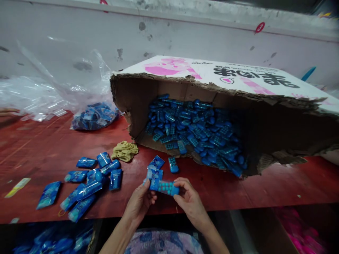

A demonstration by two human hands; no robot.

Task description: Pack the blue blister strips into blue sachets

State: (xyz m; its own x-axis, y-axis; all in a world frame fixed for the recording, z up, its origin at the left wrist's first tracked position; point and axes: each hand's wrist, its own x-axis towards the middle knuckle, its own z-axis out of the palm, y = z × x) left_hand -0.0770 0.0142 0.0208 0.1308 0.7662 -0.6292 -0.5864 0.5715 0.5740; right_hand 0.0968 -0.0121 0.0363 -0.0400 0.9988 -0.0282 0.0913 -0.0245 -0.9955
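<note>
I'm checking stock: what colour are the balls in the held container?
The balls are turquoise blue, clearest in the head view.

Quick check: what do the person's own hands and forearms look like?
The left hand and right hand are ungloved, with no ring, watch or bracelet visible. Both forearms show no sleeve; purple and blue patterned fabric, apparently clothing, shows between them.

red table (225, 192) | open carton (206, 72) | blue packets (91, 188) | crumpled yellow item (124, 151) | filled bag (95, 115)

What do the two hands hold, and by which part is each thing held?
The right hand holds a clear container by its blue end. The left hand pinches a blue printed wrapper at the edge nearest that hand.
</note>
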